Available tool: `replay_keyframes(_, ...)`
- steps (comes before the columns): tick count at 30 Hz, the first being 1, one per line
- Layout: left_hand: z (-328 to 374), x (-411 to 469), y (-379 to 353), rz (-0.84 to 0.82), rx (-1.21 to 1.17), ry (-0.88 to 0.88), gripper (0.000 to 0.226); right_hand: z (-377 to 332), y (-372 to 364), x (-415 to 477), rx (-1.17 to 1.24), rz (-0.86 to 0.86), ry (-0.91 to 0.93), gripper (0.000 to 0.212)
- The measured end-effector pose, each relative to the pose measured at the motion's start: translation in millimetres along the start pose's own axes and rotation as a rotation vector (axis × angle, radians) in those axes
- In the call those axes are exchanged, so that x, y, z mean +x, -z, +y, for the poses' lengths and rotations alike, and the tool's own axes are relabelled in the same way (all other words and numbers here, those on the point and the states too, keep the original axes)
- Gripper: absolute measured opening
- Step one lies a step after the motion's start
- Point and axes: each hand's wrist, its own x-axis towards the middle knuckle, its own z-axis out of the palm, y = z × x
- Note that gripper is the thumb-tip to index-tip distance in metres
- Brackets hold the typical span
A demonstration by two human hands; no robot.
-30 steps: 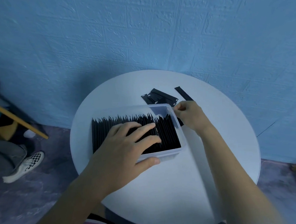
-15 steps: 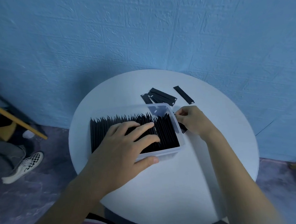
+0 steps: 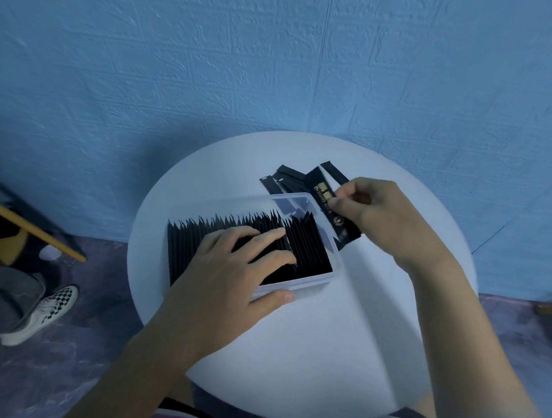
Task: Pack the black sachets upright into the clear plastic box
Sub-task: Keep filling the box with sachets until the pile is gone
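The clear plastic box sits on the round white table, its transparent walls hard to trace except at the right end and near rim. The packed sachets stand upright in a dense row that fills most of it; their lower halves run together into one black mass, so single packs cannot be counted.

The left hand lies flat across their tops with fingers straight and spread, hiding the middle of the row. Its thumb presses against the box's near wall.

The right hand pinches the held sachet between thumb and curled fingers, just beside the box's right end. The sachet is tilted, and its gold print is too blurred to read.

The loose sachets lie flat on the table beyond the box, overlapping and partly covered by the held one.

At the left edge a checkered shoe shows on the floor, the leg above it cut off.
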Motion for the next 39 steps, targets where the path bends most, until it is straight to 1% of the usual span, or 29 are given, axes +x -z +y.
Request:
replay_keyframes(1,-1,0,-1,-0.002,0.003,-0.001,0.041,-6,-7,-7,-0.064,-0.031,0.017,0.014)
replay_keyframes(2,-1,0,-1,-0.006,0.004,0.000,0.041,-10,-14,-12,-0.195,-0.043,0.033,0.015)
replay_keyframes(4,-2,0,-2,-0.014,0.003,0.003,0.042,-14,-29,-19,-0.538,-0.004,0.057,0.015)
replay_keyframes(5,-2,0,-2,-0.016,0.001,0.005,0.042,-16,-35,-21,-0.652,0.027,0.067,0.015)
replay_keyframes(7,-1,0,-2,-0.016,-0.004,0.008,0.042,-17,-41,-22,-0.722,0.041,0.064,0.016)
replay_keyframes(9,-2,-1,-2,-0.017,-0.004,0.009,0.042,-18,-46,-22,-0.744,-0.013,0.040,0.018)
replay_keyframes(12,-2,-1,-2,-0.014,0.001,0.014,0.043,-20,-50,-23,-0.738,-0.091,0.034,0.021)
replay_keyframes(14,-2,-1,-3,-0.006,0.001,0.014,0.044,-23,-47,-25,-0.674,-0.140,0.029,0.023)
replay_keyframes(19,-2,-2,-4,0.014,-0.008,0.010,0.043,-26,-36,-27,-0.547,-0.243,-0.029,0.009)
replay_keyframes(27,-2,-3,-1,0.010,-0.030,0.010,0.049,-27,-36,-22,-0.429,-0.270,-0.078,0.005)
replay_keyframes(39,-4,-2,-4,0.021,-0.021,-0.013,0.046,-22,-32,-20,-0.393,-0.295,-0.079,0.009)
